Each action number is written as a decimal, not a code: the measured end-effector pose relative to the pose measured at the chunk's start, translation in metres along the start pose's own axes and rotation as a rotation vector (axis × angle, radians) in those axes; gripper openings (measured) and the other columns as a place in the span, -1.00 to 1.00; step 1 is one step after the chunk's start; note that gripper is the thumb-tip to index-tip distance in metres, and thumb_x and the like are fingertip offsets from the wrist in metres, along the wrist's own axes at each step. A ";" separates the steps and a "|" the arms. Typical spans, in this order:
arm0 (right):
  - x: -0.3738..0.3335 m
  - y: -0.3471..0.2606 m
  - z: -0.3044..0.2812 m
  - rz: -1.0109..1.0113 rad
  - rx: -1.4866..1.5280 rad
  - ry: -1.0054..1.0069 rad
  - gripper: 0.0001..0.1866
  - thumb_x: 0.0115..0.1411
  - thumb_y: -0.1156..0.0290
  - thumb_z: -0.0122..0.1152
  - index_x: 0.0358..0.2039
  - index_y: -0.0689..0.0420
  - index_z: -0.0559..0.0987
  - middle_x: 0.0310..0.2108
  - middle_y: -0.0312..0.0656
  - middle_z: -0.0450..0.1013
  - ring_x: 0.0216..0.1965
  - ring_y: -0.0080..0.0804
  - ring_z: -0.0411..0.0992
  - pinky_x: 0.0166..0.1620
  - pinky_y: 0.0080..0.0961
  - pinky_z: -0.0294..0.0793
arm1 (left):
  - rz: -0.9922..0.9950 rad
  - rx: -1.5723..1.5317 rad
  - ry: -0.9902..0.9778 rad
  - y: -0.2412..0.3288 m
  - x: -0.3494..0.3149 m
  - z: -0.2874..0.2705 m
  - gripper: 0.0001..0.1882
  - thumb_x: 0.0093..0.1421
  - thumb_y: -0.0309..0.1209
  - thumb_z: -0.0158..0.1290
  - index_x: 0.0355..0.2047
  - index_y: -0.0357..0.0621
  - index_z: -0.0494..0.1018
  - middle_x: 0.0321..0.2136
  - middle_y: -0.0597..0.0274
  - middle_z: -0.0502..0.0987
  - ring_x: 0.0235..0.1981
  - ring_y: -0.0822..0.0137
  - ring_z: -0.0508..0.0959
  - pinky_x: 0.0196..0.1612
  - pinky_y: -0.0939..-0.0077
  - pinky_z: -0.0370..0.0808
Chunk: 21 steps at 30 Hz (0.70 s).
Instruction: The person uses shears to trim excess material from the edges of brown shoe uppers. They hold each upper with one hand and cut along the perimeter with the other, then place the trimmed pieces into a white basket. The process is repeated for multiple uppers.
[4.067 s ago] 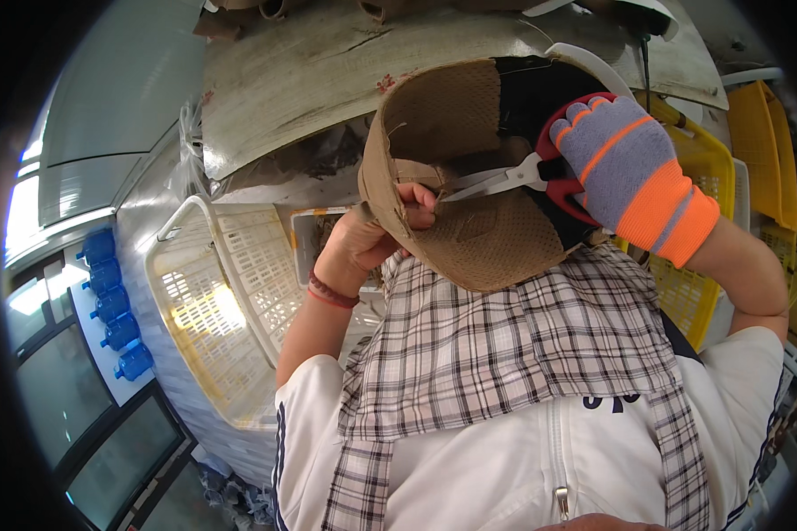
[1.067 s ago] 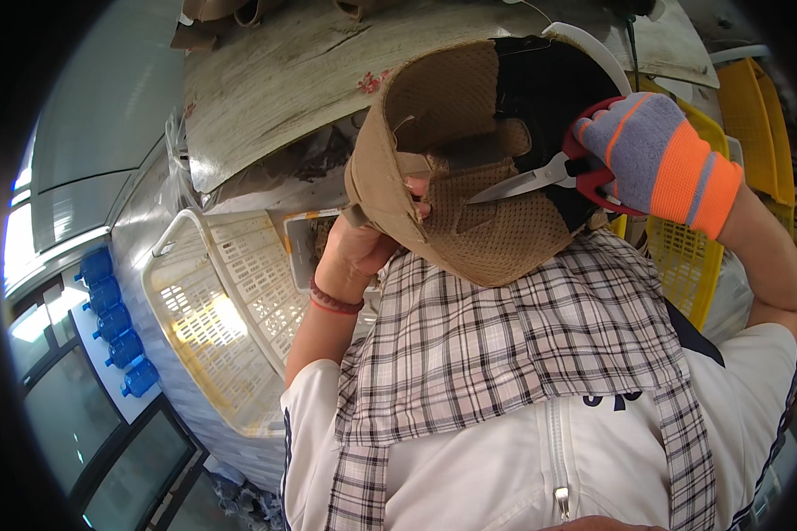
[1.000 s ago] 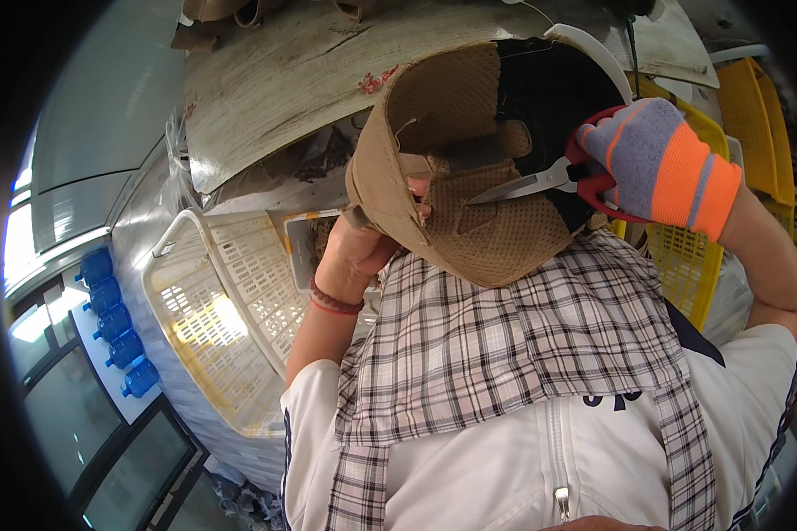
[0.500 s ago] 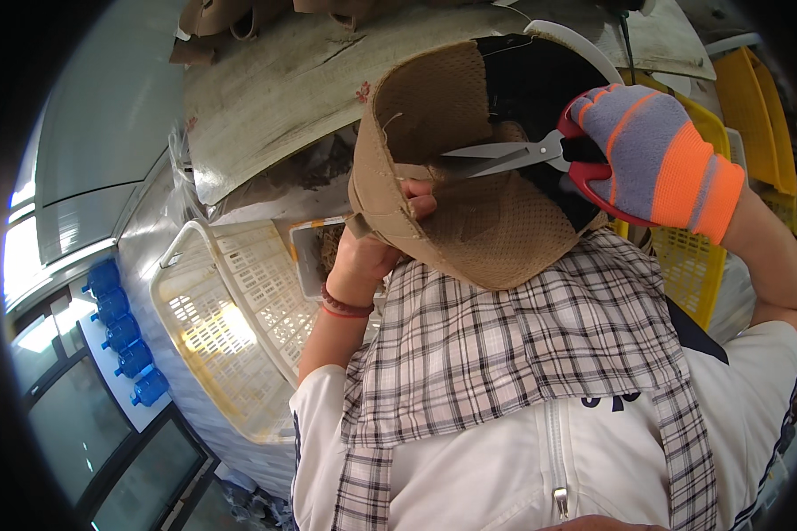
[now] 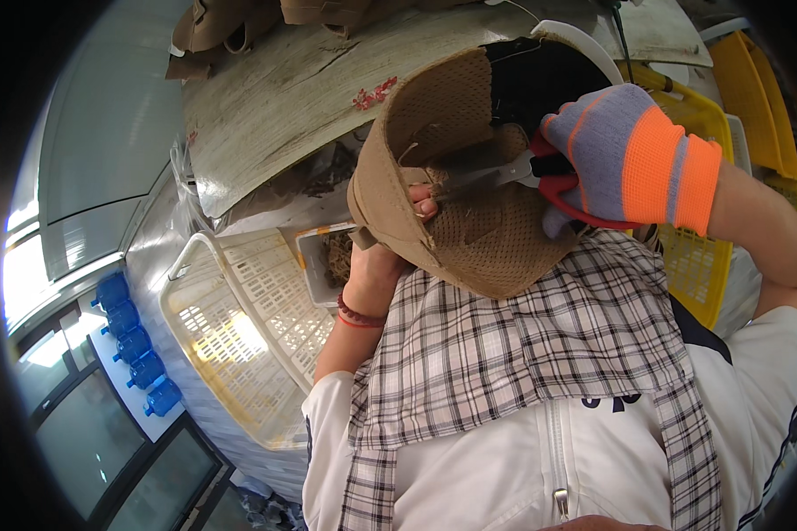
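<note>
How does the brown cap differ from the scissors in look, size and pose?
Look: the brown cap is textured fabric with a black section inside, while the scissors have metal blades and red handles. Size: the cap is larger than the scissors. Pose: the cap's open side faces the camera; the scissors reach into it, blades toward the person's left. Shared: both are held.

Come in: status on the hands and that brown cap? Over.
Left hand gripping brown cap. Right gloved hand holding red-handled scissors, blades inside cap. In the way: cap hides part of left hand.
</note>
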State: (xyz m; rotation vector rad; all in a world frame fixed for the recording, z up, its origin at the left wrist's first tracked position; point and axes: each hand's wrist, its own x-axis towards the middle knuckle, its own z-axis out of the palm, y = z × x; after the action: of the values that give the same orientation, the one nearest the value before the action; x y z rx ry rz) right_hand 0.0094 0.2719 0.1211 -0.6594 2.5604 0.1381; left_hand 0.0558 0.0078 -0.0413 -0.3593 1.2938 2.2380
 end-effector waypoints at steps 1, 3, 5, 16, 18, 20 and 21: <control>0.001 0.000 0.000 0.004 0.005 -0.009 -0.32 -0.26 -0.17 0.43 -0.36 0.23 0.56 -0.55 -0.12 0.49 -0.46 -0.24 0.53 -0.41 -0.46 0.50 | -0.002 -0.008 0.002 0.000 -0.001 0.000 -0.74 0.06 -0.61 0.17 -0.19 -0.36 0.49 -0.30 0.16 0.55 -0.29 0.40 0.55 -0.16 0.56 0.54; 0.002 -0.001 0.001 0.014 0.016 -0.027 -0.30 -0.26 -0.21 0.42 -0.37 0.23 0.56 -0.57 -0.13 0.49 -0.48 -0.24 0.53 -0.43 -0.46 0.50 | 0.001 -0.044 -0.007 -0.001 -0.001 -0.001 -0.74 0.07 -0.61 0.17 -0.20 -0.36 0.49 -0.30 0.16 0.54 -0.29 0.40 0.55 -0.16 0.56 0.53; 0.004 -0.003 -0.006 0.016 0.015 -0.107 -0.31 -0.23 -0.21 0.40 -0.38 0.22 0.56 -0.58 -0.13 0.49 -0.49 -0.24 0.53 -0.44 -0.45 0.49 | 0.013 -0.097 -0.018 -0.005 -0.002 -0.002 -0.75 0.07 -0.62 0.16 -0.20 -0.35 0.49 -0.31 0.17 0.54 -0.28 0.40 0.55 -0.15 0.56 0.53; 0.006 -0.005 -0.006 0.019 -0.050 -0.183 -0.40 -0.09 -0.12 0.33 -0.30 0.20 0.56 -0.54 -0.13 0.52 -0.47 -0.24 0.54 -0.42 -0.45 0.51 | -0.051 0.051 0.020 0.001 -0.001 -0.002 -0.77 0.06 -0.56 0.20 -0.23 -0.27 0.51 -0.31 0.27 0.55 -0.30 0.45 0.53 -0.21 0.61 0.49; 0.009 -0.005 -0.005 0.042 -0.088 -0.206 -0.43 -0.08 -0.08 0.34 -0.26 0.18 0.56 -0.52 -0.14 0.53 -0.45 -0.23 0.55 -0.39 -0.45 0.52 | -0.056 0.057 0.018 0.002 -0.001 0.000 -0.78 0.07 -0.55 0.20 -0.24 -0.28 0.51 -0.31 0.27 0.55 -0.31 0.46 0.52 -0.21 0.62 0.48; 0.009 0.001 -0.009 0.074 -0.040 -0.147 -0.48 -0.06 0.01 0.34 -0.21 0.16 0.56 -0.49 -0.15 0.54 -0.43 -0.24 0.56 -0.36 -0.45 0.54 | -0.071 0.033 0.028 0.008 -0.005 0.010 -0.81 0.08 -0.54 0.19 -0.26 -0.28 0.52 -0.30 0.26 0.55 -0.31 0.47 0.52 -0.21 0.62 0.48; 0.010 0.005 -0.009 0.089 -0.016 -0.117 -0.50 -0.05 0.05 0.34 -0.19 0.14 0.55 -0.48 -0.15 0.54 -0.42 -0.24 0.56 -0.34 -0.44 0.55 | -0.036 0.035 -0.017 0.010 -0.007 0.012 -0.79 0.10 -0.54 0.17 -0.23 -0.29 0.50 -0.29 0.25 0.55 -0.31 0.47 0.52 -0.21 0.62 0.48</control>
State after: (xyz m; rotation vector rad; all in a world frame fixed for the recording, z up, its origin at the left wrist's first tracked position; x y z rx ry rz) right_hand -0.0045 0.2704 0.1242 -0.5278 2.4783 0.2204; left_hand 0.0560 0.0115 -0.0249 -0.3478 1.3059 2.1812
